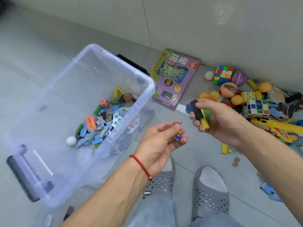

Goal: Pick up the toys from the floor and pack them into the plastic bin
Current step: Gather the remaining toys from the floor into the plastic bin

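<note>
A clear plastic bin (148, 89) stands on the floor at left, with small blocks, puzzle pieces and little balls lying in its bottom. My left hand (161, 143) hovers just right of the bin's near wall and holds several glass marbles (177, 135) in its curled fingers. To its right, my right hand (218, 122) grips a bundle of wooden blocks (202, 116), black, yellow and green. A pile of toys (255, 102) lies on the floor at right: cubes, orange balls, blocks and a yellow toy gun.
A purple board-game box (177, 79) lies flat between the bin and the pile. Two marbles (235, 161) and a yellow block (224, 148) lie loose near my feet in grey slippers (211, 192). The tiled wall runs behind everything.
</note>
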The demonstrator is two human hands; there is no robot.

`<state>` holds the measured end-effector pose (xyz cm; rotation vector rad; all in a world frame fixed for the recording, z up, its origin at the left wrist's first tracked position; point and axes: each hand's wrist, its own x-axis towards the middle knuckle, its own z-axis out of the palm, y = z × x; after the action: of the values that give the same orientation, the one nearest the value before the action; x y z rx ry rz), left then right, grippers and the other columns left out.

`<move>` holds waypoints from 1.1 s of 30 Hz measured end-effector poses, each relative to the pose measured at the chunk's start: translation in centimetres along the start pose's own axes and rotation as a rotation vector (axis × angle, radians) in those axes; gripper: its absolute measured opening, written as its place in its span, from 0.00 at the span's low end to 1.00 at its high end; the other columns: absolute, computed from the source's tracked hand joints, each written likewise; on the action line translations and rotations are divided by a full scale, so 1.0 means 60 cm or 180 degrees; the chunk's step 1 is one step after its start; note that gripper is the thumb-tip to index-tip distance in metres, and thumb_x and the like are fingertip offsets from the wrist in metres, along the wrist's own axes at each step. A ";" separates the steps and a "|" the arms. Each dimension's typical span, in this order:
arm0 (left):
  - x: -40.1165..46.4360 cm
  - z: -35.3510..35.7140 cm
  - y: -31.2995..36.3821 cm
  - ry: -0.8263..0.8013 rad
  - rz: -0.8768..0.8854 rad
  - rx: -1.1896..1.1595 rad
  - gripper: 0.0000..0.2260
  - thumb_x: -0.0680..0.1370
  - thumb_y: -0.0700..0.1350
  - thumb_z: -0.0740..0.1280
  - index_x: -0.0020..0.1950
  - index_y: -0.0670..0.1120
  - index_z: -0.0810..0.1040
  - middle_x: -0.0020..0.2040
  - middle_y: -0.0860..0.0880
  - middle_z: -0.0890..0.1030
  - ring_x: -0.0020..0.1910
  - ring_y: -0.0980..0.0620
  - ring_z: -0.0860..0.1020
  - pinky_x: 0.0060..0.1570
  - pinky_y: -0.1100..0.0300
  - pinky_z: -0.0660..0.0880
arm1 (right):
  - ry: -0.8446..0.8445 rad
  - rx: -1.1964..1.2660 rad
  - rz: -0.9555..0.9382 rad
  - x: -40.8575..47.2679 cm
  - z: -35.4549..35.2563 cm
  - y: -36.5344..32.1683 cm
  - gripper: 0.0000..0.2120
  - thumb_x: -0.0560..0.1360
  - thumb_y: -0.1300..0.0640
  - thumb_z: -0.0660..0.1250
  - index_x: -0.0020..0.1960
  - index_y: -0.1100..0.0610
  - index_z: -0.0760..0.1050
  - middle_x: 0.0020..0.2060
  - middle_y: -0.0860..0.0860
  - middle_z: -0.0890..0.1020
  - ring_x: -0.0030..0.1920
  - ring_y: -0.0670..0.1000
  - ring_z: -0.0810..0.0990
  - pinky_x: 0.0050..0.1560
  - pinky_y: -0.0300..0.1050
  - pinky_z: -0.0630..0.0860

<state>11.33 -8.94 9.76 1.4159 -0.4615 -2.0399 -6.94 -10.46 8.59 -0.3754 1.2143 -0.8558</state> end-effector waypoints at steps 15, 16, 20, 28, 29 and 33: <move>-0.214 -0.277 0.249 0.2179 0.0853 0.0946 0.06 0.75 0.36 0.67 0.51 0.37 0.76 0.58 0.39 0.71 0.52 0.41 0.73 0.54 0.45 0.79 | -0.1110 -0.1141 0.0425 -0.079 0.361 -0.158 0.30 0.79 0.48 0.63 0.75 0.63 0.62 0.69 0.73 0.66 0.61 0.71 0.77 0.67 0.62 0.73; -0.223 -0.277 0.247 0.2218 0.0844 0.0990 0.06 0.75 0.36 0.67 0.52 0.38 0.76 0.61 0.39 0.70 0.57 0.38 0.72 0.56 0.43 0.78 | -0.1063 -0.1187 0.0340 -0.090 0.350 -0.160 0.27 0.80 0.49 0.64 0.72 0.63 0.66 0.67 0.72 0.69 0.62 0.70 0.77 0.66 0.62 0.74; -0.239 -0.231 0.226 0.1931 0.1186 0.1290 0.05 0.76 0.37 0.65 0.49 0.44 0.80 0.57 0.43 0.76 0.57 0.42 0.75 0.56 0.47 0.79 | -0.0501 -0.1460 -0.0084 -0.124 0.260 -0.162 0.17 0.81 0.52 0.63 0.62 0.64 0.77 0.59 0.66 0.80 0.58 0.63 0.82 0.60 0.58 0.79; -0.152 -0.022 0.091 0.0270 0.1098 0.2372 0.08 0.77 0.33 0.62 0.49 0.41 0.81 0.45 0.43 0.81 0.44 0.49 0.78 0.44 0.53 0.78 | 0.0879 -0.1751 0.0115 -0.160 -0.033 -0.059 0.16 0.81 0.58 0.63 0.66 0.62 0.76 0.46 0.59 0.82 0.40 0.56 0.80 0.42 0.47 0.78; -0.133 0.003 0.066 0.0096 0.0937 0.2539 0.08 0.78 0.33 0.62 0.48 0.41 0.81 0.45 0.43 0.81 0.43 0.49 0.78 0.43 0.55 0.78 | 0.1036 -0.1833 0.0178 -0.161 -0.070 -0.033 0.15 0.81 0.57 0.63 0.65 0.62 0.76 0.45 0.58 0.81 0.40 0.55 0.79 0.41 0.46 0.77; -0.039 0.063 -0.037 -0.0394 0.0241 0.3281 0.08 0.77 0.35 0.62 0.49 0.42 0.80 0.45 0.43 0.80 0.41 0.48 0.75 0.41 0.56 0.76 | 0.1635 -0.2325 0.0263 -0.157 -0.187 0.092 0.08 0.79 0.58 0.64 0.53 0.61 0.79 0.41 0.55 0.82 0.39 0.54 0.82 0.40 0.48 0.80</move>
<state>7.80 -5.95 11.55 1.7430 -1.7629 -1.8722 -16.16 2.15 7.32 -0.7096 2.0049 -0.4129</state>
